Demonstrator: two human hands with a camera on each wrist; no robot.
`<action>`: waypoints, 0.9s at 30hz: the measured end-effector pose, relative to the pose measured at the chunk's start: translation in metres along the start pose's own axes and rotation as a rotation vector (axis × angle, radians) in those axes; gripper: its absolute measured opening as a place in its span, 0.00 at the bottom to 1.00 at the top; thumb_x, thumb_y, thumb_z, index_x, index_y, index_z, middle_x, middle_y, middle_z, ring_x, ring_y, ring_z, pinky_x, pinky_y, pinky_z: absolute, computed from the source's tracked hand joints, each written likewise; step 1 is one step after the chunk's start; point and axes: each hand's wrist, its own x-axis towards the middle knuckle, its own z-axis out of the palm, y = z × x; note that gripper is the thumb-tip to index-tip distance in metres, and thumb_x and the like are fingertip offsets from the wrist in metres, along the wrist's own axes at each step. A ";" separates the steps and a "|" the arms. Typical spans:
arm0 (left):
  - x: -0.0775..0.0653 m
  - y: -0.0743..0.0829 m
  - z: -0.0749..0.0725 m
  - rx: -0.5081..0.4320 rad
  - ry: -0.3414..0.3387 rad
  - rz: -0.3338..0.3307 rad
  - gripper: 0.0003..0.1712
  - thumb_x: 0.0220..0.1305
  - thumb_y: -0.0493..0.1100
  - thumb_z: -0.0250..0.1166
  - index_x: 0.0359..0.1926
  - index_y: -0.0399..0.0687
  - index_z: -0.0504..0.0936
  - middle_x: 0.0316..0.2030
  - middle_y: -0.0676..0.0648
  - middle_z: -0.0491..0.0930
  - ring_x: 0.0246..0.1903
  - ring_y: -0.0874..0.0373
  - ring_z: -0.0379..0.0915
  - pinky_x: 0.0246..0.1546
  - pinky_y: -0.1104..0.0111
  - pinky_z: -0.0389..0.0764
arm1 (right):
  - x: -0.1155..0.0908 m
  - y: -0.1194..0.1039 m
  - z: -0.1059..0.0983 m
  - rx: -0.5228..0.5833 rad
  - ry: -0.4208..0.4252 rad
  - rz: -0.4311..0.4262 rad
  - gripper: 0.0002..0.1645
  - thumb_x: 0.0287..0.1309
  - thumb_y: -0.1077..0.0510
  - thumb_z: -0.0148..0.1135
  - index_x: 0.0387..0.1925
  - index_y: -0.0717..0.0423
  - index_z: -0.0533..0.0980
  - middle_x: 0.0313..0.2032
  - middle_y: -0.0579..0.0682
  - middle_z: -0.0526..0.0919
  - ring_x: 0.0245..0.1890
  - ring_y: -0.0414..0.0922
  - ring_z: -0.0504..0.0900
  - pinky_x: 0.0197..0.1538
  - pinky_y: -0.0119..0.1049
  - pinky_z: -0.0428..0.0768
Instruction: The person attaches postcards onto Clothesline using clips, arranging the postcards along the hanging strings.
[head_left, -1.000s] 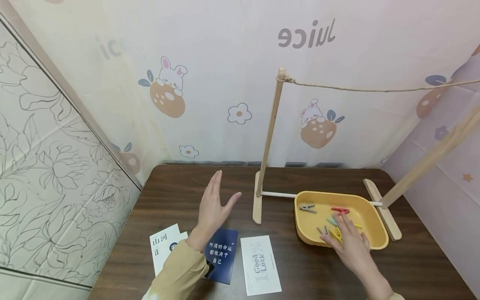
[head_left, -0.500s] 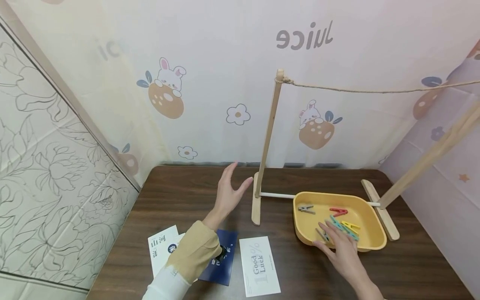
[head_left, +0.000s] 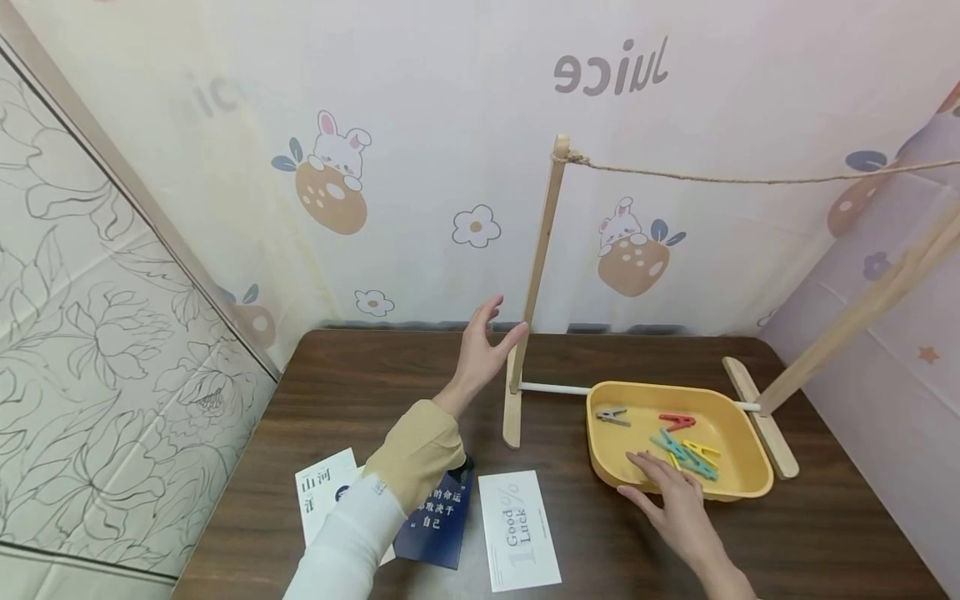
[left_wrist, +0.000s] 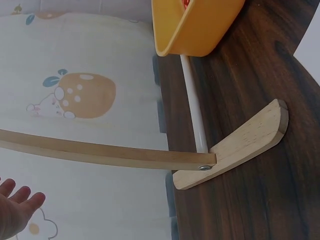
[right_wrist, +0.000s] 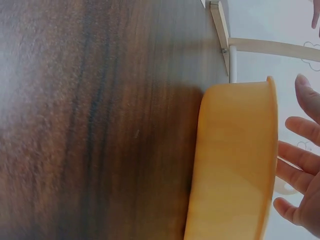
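Observation:
My left hand (head_left: 480, 354), fingers apart and holding nothing, hovers right beside the left wooden post (head_left: 542, 267) of a stand. The left wrist view has its fingers (left_wrist: 34, 201) below the post. Over the near rim of a yellow basin (head_left: 600, 462) is my right hand (head_left: 678, 508), its fingers extended inward; nothing shows between them in the right wrist view. Inside the basin lie a grey clothespin (head_left: 613, 417), a red clothespin (head_left: 677, 422), a yellow clothespin (head_left: 703, 453) and teal clothespins (head_left: 701, 468). The right hand covers part of the basin's front.
Twine (head_left: 697, 178) spans the stand between its posts, with a white rod (head_left: 555, 389) low down. A white "Good Luck" card (head_left: 519, 529), a blue card (head_left: 442, 533) and white cards (head_left: 322, 492) lie in front on the brown table (head_left: 375, 375). My left sleeve partly covers them.
My left hand has moved right and away from me, up to the left post. The right hand has drawn back left from above the clothespins to the basin's near rim.

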 end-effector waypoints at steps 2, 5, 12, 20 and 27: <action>0.006 0.000 0.003 -0.002 -0.003 0.004 0.34 0.56 0.48 0.62 0.60 0.42 0.63 0.57 0.45 0.64 0.56 0.53 0.61 0.51 0.60 0.66 | 0.000 0.000 0.001 0.007 -0.006 0.013 0.26 0.46 0.50 0.66 0.47 0.58 0.74 0.47 0.60 0.76 0.49 0.58 0.70 0.43 0.57 0.55; 0.016 0.000 0.007 -0.017 -0.014 0.005 0.33 0.56 0.47 0.62 0.60 0.41 0.62 0.57 0.45 0.65 0.55 0.53 0.61 0.50 0.60 0.67 | -0.001 0.000 0.002 0.009 -0.006 0.023 0.26 0.46 0.51 0.65 0.47 0.59 0.75 0.46 0.60 0.76 0.49 0.59 0.71 0.42 0.56 0.56; 0.032 0.001 0.013 -0.088 -0.055 0.000 0.31 0.58 0.46 0.61 0.60 0.41 0.63 0.55 0.44 0.67 0.55 0.53 0.63 0.50 0.60 0.67 | -0.003 0.002 0.009 -0.006 0.010 0.028 0.21 0.47 0.53 0.65 0.44 0.58 0.77 0.44 0.60 0.78 0.46 0.58 0.74 0.41 0.52 0.57; 0.039 0.001 0.019 -0.110 -0.099 0.016 0.29 0.59 0.43 0.59 0.59 0.38 0.64 0.52 0.42 0.70 0.53 0.51 0.65 0.50 0.58 0.67 | -0.004 0.002 0.014 -0.062 0.011 0.034 0.11 0.47 0.57 0.65 0.36 0.52 0.80 0.36 0.52 0.82 0.40 0.53 0.77 0.40 0.51 0.57; 0.038 0.021 0.017 -0.128 -0.122 0.046 0.22 0.61 0.36 0.56 0.55 0.32 0.67 0.45 0.36 0.73 0.47 0.48 0.69 0.46 0.61 0.71 | -0.003 0.004 0.018 -0.090 0.050 -0.002 0.08 0.47 0.62 0.64 0.32 0.50 0.81 0.32 0.48 0.82 0.38 0.51 0.77 0.37 0.48 0.55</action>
